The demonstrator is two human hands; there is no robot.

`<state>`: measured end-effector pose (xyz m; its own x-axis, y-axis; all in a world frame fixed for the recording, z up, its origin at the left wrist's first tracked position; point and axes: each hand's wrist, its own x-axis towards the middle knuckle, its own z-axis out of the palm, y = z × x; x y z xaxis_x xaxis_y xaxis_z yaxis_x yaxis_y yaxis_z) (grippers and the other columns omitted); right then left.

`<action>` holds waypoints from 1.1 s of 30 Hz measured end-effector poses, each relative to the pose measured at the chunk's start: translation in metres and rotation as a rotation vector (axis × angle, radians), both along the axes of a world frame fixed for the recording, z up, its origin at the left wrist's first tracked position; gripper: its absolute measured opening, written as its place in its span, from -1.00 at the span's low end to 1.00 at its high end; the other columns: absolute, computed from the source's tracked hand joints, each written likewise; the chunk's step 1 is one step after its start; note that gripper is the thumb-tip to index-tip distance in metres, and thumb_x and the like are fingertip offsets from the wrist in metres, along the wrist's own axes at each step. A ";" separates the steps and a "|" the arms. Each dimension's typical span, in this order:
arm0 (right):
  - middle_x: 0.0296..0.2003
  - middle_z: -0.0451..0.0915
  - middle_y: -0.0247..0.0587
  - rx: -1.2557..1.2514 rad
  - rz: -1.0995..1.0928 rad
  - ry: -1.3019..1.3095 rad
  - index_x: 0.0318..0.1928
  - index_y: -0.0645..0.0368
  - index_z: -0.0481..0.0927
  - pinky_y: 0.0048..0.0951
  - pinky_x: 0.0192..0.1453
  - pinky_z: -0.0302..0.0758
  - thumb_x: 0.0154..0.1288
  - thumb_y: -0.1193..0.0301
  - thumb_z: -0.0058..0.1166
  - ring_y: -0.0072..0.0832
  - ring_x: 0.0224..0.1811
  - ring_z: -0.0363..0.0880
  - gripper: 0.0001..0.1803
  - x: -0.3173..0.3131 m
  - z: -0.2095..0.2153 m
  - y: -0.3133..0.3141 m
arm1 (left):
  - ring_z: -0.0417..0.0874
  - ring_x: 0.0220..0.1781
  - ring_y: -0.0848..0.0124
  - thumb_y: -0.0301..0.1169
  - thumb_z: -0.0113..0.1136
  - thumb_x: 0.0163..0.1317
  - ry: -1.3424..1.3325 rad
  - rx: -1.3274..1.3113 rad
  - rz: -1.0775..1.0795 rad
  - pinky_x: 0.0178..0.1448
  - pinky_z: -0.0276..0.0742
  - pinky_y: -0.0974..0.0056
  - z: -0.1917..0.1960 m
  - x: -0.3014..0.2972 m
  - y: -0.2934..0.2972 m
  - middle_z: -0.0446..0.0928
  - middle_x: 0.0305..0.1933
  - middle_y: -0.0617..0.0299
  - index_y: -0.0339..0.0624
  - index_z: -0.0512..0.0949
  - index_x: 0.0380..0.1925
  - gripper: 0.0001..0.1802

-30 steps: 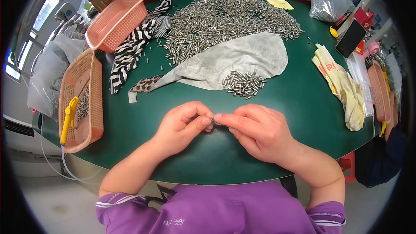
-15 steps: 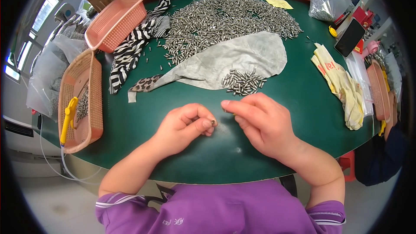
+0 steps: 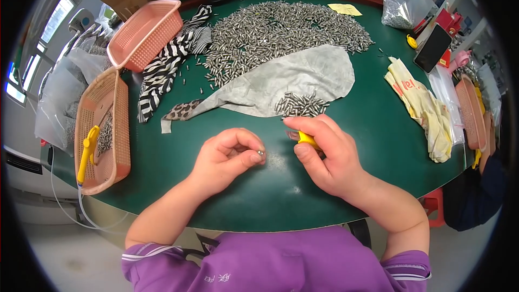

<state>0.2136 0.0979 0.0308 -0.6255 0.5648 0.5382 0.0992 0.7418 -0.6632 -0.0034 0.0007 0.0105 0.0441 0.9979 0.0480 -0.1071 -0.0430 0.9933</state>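
Pinching a small metal pin point(image 3: 260, 153), end-on toward the right hand point(image 3: 324, 154), left hand point(image 3: 227, 157).

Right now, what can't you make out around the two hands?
- Yellow tool, head view: mostly covered by the right hand; its shape is unclear.
- Small metal piece at the left hand fingertips: too small to identify.
- Basket contents: blurred near the fisheye rim.

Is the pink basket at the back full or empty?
Empty, as far as shows: the pink basket lies tipped beside the striped cloth, and only its bare mesh inside is visible.
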 end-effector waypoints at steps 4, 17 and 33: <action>-0.30 0.57 -0.25 -0.002 0.004 -0.004 0.11 0.08 0.56 -0.36 -0.37 0.51 0.30 0.46 0.20 -0.35 -0.44 0.58 -0.64 -0.002 -0.003 0.002 | 0.63 -0.11 0.50 -0.56 0.27 0.31 -0.097 0.006 -0.015 0.00 0.57 0.39 -0.004 -0.004 0.002 0.58 -0.14 0.25 -0.25 0.56 -0.21 -0.91; -0.19 0.62 -0.24 -0.032 -0.075 -0.152 -0.04 0.04 0.56 -0.27 -0.20 0.59 0.30 0.34 0.21 -0.22 -0.22 0.66 -0.75 0.000 -0.008 0.002 | 0.60 -0.16 0.49 -0.61 0.16 0.35 -0.025 0.130 0.277 -0.01 0.53 0.37 -0.008 -0.014 0.011 0.56 -0.20 0.26 -0.21 0.51 -0.06 -0.80; -0.34 0.52 -0.15 0.189 -0.011 -0.388 -0.19 0.17 0.48 -0.15 -0.25 0.58 0.23 0.40 0.19 -0.19 -0.28 0.63 -0.79 0.006 -0.030 0.001 | 0.47 -0.22 0.56 -0.54 0.10 0.43 0.608 0.488 0.929 -0.10 0.40 0.47 0.038 -0.131 -0.051 0.50 -0.22 0.31 -0.21 0.51 -0.12 -0.92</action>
<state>0.2197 0.0994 0.0006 -0.7967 0.4863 0.3589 0.3228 0.8444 -0.4275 -0.1347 -0.0507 0.0481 -0.5331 0.5436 0.6483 0.6416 -0.2396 0.7286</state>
